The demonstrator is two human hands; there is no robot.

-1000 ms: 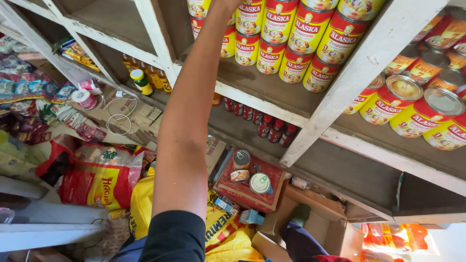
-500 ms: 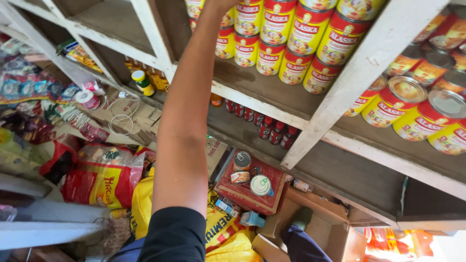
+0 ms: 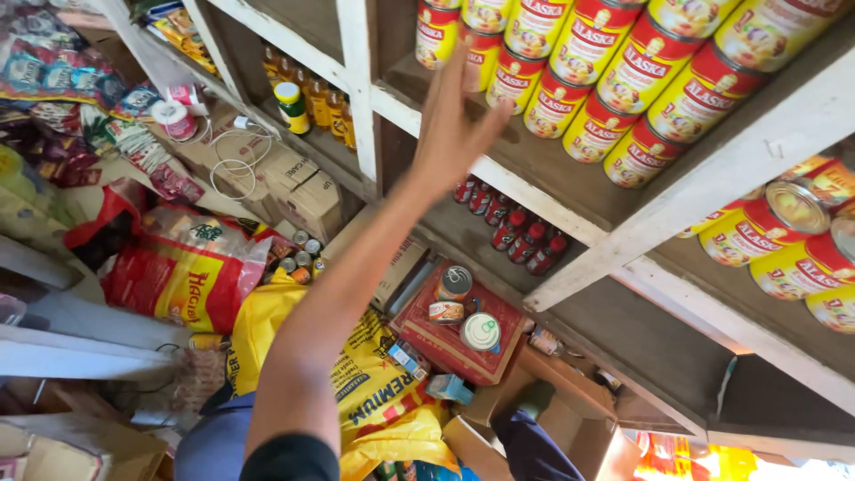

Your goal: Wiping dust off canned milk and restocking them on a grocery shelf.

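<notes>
- The stacked red-and-yellow tin cans (image 3: 570, 67) lie on their sides in rows on the white-painted wooden shelf (image 3: 570, 191), filling its upper compartment.
- One hand (image 3: 459, 125) reaches up to the left end of that stack, fingers spread and empty, fingertips just beside the lowest cans; which hand it is I cannot tell, and the other is out of sight.
- More cans of the same kind (image 3: 784, 236) sit to the right of the shelf's slanted white board.
- Below the shelf board stands a row of small red-capped dark bottles (image 3: 508, 223).
- Further below lies a flat red carton (image 3: 459, 325) with three round tins on top.
- Left of the shelf's upright stands a green-lidded jar (image 3: 290, 105) among amber bottles.
- Lower left lie a red-and-yellow plastic sack (image 3: 183, 276) and a yellow printed sack (image 3: 374, 392).
</notes>
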